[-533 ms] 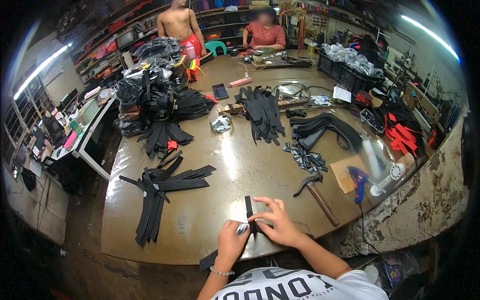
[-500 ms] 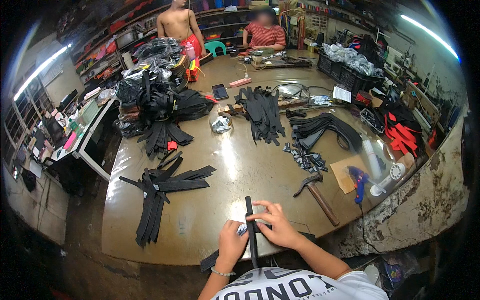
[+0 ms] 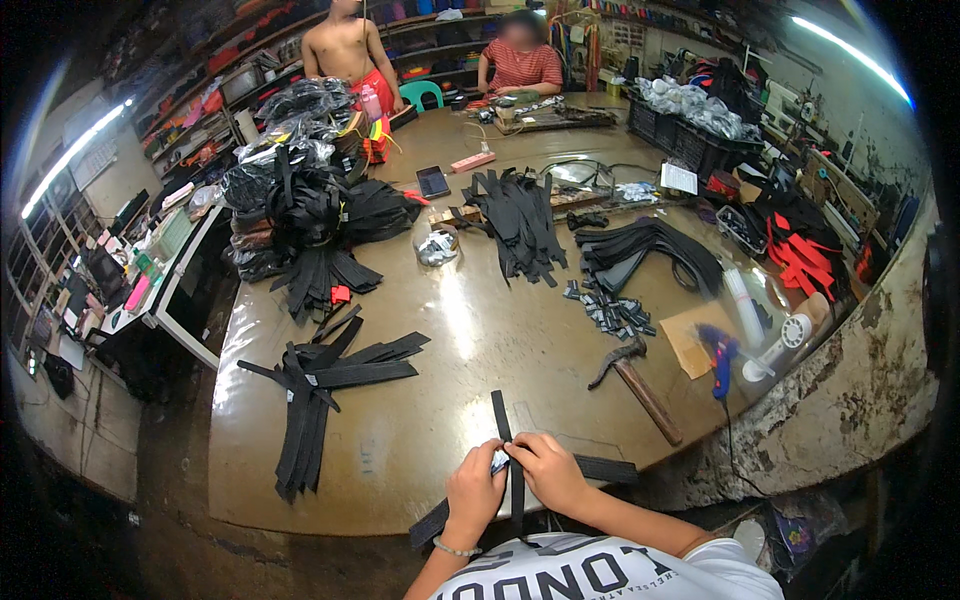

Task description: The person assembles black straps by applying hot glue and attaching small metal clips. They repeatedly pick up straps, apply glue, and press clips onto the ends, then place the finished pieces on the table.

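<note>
Fanned blk straps (image 3: 307, 430) at 8 o'clock on desk (image 3: 430, 400). L hand (image 3: 476, 490), 6 o'clock, fingers curled w/ sm. whitish piece (image 3: 499, 461), pinching blk strap (image 3: 517, 490), itself at 6 o'clock, lying approx. 12-to-6 betw. hands. R hand (image 3: 551, 475) gripping same strap w/ fingertips. Hammer (image 3: 648, 400), 4 o'clock; blue glue gun (image 3: 721, 366), abt. 3.

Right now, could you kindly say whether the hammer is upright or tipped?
Tipped: the hammer lies down, its wooden handle and head along the tabletop.
</note>
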`<state>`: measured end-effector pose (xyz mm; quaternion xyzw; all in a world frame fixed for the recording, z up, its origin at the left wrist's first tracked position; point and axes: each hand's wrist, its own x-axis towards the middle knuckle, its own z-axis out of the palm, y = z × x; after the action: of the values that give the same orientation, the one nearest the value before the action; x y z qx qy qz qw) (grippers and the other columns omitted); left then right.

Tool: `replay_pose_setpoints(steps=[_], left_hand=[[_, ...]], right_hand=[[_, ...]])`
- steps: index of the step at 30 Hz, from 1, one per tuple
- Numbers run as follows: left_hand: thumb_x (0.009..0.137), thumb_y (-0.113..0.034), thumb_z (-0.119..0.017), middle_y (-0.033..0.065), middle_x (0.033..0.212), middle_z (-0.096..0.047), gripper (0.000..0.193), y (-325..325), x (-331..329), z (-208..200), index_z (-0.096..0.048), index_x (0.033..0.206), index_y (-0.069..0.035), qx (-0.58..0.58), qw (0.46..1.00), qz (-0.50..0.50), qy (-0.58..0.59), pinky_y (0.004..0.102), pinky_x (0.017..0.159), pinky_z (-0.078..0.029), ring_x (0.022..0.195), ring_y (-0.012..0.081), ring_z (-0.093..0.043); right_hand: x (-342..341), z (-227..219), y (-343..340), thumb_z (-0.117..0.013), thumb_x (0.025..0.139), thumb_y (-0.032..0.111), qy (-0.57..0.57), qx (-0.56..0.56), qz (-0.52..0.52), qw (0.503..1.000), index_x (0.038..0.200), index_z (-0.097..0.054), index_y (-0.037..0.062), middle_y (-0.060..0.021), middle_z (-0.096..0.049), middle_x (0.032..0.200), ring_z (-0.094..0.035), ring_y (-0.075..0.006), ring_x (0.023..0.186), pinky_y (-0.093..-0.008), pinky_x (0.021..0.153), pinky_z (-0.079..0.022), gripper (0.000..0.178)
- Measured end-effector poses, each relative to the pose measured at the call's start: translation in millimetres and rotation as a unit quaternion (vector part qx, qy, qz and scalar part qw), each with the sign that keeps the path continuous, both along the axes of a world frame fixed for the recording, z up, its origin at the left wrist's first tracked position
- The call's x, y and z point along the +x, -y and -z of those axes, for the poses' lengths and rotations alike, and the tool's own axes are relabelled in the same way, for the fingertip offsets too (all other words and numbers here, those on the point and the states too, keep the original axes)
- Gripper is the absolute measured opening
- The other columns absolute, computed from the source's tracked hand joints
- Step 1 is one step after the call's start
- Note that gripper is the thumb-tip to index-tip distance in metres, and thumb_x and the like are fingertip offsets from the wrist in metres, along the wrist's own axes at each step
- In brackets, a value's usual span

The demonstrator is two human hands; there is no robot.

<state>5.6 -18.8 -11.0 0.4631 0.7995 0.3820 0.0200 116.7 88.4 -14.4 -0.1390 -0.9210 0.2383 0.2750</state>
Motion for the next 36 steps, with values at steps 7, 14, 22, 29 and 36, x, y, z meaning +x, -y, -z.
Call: replay_pose_setpoints(steps=[7,14,22,29,36], left_hand=[[0.078,-0.007,-0.07,0.0093,0.082,-0.058,0.044,1,-1,-4,-0.063,0.119,-0.019,-0.046,0.998,0.032,-0.028,0.0418,0.06,-0.051,0.071,0.0323,-0.062],[0.078,-0.009,-0.071,0.0079,0.083,-0.056,0.041,1,1,-3,-0.066,0.117,-0.019,-0.048,0.997,0.038,-0.045,0.0408,0.058,-0.05,0.069,0.0294,-0.062],[0.08,-0.013,-0.069,0.0095,0.079,-0.057,0.031,0,2,-5,-0.069,0.109,-0.022,-0.068,0.996,0.028,-0.056,0.0446,0.056,-0.05,0.066,0.0344,-0.062],[0.078,-0.01,-0.069,0.0104,0.083,-0.06,0.032,-2,6,-8,-0.068,0.109,-0.019,-0.034,0.999,0.016,-0.021,0.0429,0.059,-0.051,0.07,0.0348,-0.063],[0.08,-0.01,-0.073,0.0135,0.08,-0.062,0.021,13,8,-22,-0.07,0.1,-0.01,0.081,0.996,-0.04,0.006,0.0398,0.06,-0.049,0.067,0.032,-0.062]], right_hand=[[9,-2,0,-0.06,0.077,0.001,0.048,-0.01,-0.047,0.998,0.107,-0.063,0.0,-0.0149,-0.06,0.109,-0.06,-0.0336,0.104,-0.0401,0.083,-0.054,0.03],[14,-7,-1,-0.062,0.076,-0.004,0.068,-0.034,-0.064,0.995,0.097,-0.066,-0.0003,-0.0194,-0.06,0.101,-0.06,-0.0367,0.111,-0.0396,0.088,-0.052,0.022],[46,-29,-1,-0.063,0.081,0.003,0.137,-0.054,-0.221,0.964,0.101,-0.069,0.0026,-0.0178,-0.064,0.103,-0.058,-0.0381,0.117,-0.0428,0.099,-0.047,0.021],[158,-10,-103,-0.08,0.079,0.017,-0.243,-0.305,0.34,0.856,0.085,-0.059,0.0062,-0.0033,-0.056,0.081,-0.057,-0.016,0.08,-0.0331,0.078,-0.049,0.025],[201,23,-204,-0.068,0.093,0.026,-0.19,-0.149,0.448,0.861,0.126,-0.046,-0.0016,-0.0101,-0.063,0.101,-0.06,-0.0165,0.086,-0.0295,0.074,-0.048,0.048]])
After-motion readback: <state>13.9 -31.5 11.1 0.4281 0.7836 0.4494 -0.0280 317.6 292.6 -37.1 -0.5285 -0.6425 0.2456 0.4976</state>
